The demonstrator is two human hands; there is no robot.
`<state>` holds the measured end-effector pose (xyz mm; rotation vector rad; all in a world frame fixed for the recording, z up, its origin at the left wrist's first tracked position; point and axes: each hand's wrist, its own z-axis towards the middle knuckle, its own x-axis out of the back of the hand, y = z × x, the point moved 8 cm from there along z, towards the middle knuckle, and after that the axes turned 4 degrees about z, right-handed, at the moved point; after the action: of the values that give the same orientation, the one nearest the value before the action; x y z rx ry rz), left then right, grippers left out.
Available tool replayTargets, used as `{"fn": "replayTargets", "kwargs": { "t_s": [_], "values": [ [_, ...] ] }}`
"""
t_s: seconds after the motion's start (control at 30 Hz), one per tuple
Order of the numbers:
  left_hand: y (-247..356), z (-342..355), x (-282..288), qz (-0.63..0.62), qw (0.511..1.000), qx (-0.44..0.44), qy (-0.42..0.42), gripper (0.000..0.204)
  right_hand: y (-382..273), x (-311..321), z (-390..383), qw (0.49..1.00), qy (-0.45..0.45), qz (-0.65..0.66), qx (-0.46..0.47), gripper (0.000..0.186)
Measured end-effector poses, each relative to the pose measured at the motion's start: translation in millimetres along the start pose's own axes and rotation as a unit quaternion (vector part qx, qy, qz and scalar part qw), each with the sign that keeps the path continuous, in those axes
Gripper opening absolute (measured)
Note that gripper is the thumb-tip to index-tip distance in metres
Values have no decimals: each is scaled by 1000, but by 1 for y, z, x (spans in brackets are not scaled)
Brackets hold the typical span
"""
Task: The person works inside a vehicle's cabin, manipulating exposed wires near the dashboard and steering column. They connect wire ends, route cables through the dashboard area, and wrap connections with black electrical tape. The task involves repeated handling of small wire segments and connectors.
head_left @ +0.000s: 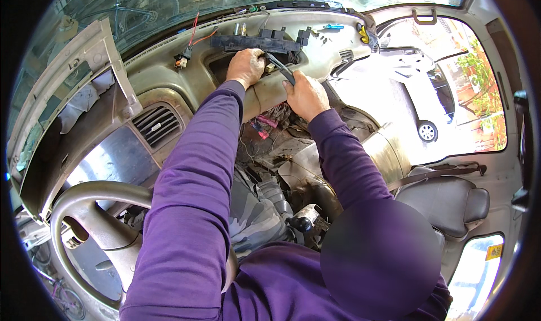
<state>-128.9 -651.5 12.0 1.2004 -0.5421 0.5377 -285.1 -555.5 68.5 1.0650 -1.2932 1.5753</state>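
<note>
My right hand (307, 97) is wrapped round a slim, dark, long-handled tool (278, 65), which looks like pliers. The tool slants up and left toward my left hand (246, 66); its tip is partly hidden. At the edge of an opening (218, 68) in the beige dashboard (197, 93), my left hand is closed, with the fingertips out of sight and whatever they grip hidden. Right behind both hands, a long black plastic housing (234, 42) lies across the opening. A small pale connector (270, 68) shows between the hands.
On the dashboard top lie a connector with red wires (182, 59), a blue tool (334, 27) and a yellow-handled tool (362, 33). A detached trim panel (84, 67) leans at the left, above the steering wheel (62, 208). Loose wires and a pink rag (264, 128) hang below.
</note>
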Motion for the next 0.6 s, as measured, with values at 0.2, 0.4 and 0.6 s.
{"fn": "replayTargets", "kwargs": {
  "t_s": [0.2,0.4,0.6],
  "values": [
    [-12,4,-27,-237,963,52,-120,39,13,-12,-7,997,53,52,32,30],
    [-7,-1,-18,-192,969,54,-148,56,16,-15,-3,998,30,62,-14,34],
    [-2,-1,-10,-104,989,19,-107,62,15,-13,-2,994,26,96,-54,34]
  ]
}}
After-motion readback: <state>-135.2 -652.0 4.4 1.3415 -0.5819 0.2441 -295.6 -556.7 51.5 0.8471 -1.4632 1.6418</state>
